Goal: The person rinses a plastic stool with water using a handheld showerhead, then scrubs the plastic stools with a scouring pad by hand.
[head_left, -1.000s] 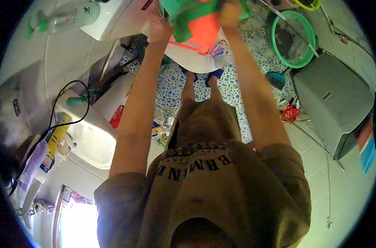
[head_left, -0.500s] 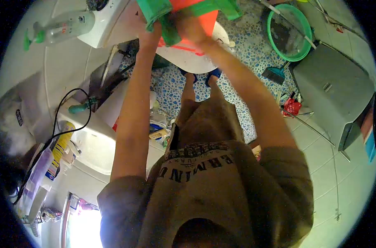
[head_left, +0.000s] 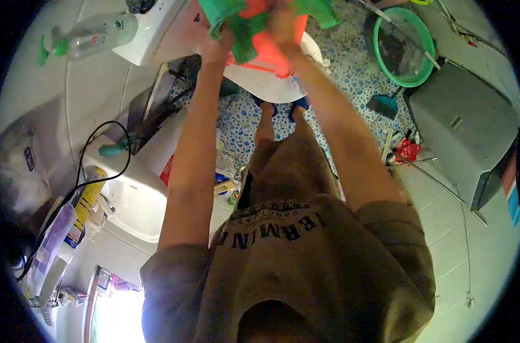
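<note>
At the top of the head view, my left hand (head_left: 215, 47) is closed on a green cloth (head_left: 245, 43), whose folds hang beside my fingers. My right hand (head_left: 284, 30), blurred by motion, is closed on the same cloth a little to the right. Behind and below the cloth is an orange-red plastic item (head_left: 266, 57); its upper part is hidden. It sits over a white rounded surface (head_left: 266, 86), above my feet.
A green-rimmed tub (head_left: 430, 68) stands at the upper right, near a teal brush (head_left: 383, 106) and a grey box (head_left: 463, 123). At left are a clear pump bottle (head_left: 102, 37), a white basin (head_left: 137, 208) and a black cable (head_left: 102, 181). The floor is pebble-patterned.
My right hand moved left towards my left hand, then slightly back to the right. The green cloth shifted with it. The view has tilted a little.
</note>
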Available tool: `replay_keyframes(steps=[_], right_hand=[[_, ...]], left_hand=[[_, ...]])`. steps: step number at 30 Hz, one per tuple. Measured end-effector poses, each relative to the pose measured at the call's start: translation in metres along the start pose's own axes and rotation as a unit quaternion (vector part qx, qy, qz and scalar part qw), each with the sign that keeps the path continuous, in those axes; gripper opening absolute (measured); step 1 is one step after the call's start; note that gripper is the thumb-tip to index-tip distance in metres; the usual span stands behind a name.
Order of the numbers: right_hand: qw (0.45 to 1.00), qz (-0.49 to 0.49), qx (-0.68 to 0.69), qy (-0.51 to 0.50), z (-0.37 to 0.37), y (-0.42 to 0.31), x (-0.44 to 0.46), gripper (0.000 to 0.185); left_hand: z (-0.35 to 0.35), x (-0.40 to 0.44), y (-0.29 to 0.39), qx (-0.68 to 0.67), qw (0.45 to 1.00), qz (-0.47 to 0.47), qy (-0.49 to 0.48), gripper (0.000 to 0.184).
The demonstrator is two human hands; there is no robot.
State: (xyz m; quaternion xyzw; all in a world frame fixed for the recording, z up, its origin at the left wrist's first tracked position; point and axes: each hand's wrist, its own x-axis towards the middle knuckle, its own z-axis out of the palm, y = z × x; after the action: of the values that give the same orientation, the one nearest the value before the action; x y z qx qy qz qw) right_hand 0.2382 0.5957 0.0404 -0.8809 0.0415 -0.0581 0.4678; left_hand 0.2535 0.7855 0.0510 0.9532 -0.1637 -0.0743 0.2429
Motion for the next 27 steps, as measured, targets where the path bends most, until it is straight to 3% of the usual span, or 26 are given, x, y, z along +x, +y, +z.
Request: replay_keyframes(steps=[2,4,6,7,9,10,12,13,14,15,17,19,20,22,23,25,27], right_hand=[[0.979,-0.125,-0.153,0.045,0.033,-0.049,-0.033,0.021],[0.957,-0.205,-0.207,-0.004,0.025,-0.039,-0.031,0.02],[0.965,-0.181,-0.189,0.025,0.008,-0.015,-0.032,0.018],[0.97,-0.162,-0.171,0.056,0.0,-0.011,-0.03,0.018],[0.976,-0.127,-0.133,0.121,-0.013,-0.003,-0.018,0.016],[0.987,-0.094,-0.076,0.106,-0.011,-0.018,-0.024,0.016],[0.996,-0.01,0.075,0.045,0.002,-0.066,-0.047,0.014],[0.996,-0.015,0.072,0.057,-0.012,-0.069,-0.052,0.014],[0.996,-0.045,0.034,0.063,-0.027,-0.065,-0.054,0.013],[0.995,-0.073,-0.004,0.066,-0.044,-0.063,-0.059,0.014],[0.993,0.007,0.076,0.094,-0.102,-0.069,-0.078,0.022],[0.996,0.026,0.076,0.04,-0.161,-0.093,-0.102,0.026],[0.996,0.02,0.079,0.035,-0.173,-0.093,-0.117,0.026],[0.995,0.009,0.099,0.01,-0.183,-0.086,-0.138,0.027],[0.994,0.005,0.105,0.004,-0.181,-0.083,-0.146,0.027],[0.988,0.066,0.129,0.054,-0.175,-0.078,-0.152,0.028],[0.986,0.041,0.141,0.074,-0.172,-0.079,-0.147,0.031]], left_hand=[[0.001,0.007,-0.012,-0.027,0.999,0.046,-0.003,0.047],[-0.014,0.011,-0.007,-0.01,0.997,0.037,-0.061,0.048],[-0.022,0.001,0.011,0.021,0.993,0.006,-0.115,0.049],[-0.018,0.001,0.02,-0.116,0.993,0.033,0.0,0.049],[-0.022,0.017,0.03,-0.248,0.958,0.072,0.121,0.05],[-0.024,0.022,0.03,-0.241,0.96,0.061,0.129,0.031],[-0.029,0.019,0.019,-0.054,0.991,0.109,0.055,0.033],[-0.032,0.019,0.013,0.034,0.989,0.143,0.026,0.035],[-0.076,0.02,0.059,-0.105,0.993,0.029,0.049,0.032],[-0.102,0.021,0.088,-0.243,0.964,-0.086,0.067,0.029],[-0.124,0.023,0.088,-0.273,0.952,-0.089,0.106,0.029],[-0.174,0.026,0.108,-0.109,0.987,-0.03,0.111,0.029],[-0.194,0.028,0.114,-0.105,0.987,-0.035,0.116,0.029],[-0.223,0.035,0.12,0.068,0.988,0.109,0.079,0.041],[-0.223,0.032,0.117,0.074,0.989,0.103,0.082,0.041],[-0.214,0.034,0.117,0.204,0.913,0.321,0.148,0.038],[-0.202,0.044,0.146,0.207,0.937,0.263,0.102,0.043]])
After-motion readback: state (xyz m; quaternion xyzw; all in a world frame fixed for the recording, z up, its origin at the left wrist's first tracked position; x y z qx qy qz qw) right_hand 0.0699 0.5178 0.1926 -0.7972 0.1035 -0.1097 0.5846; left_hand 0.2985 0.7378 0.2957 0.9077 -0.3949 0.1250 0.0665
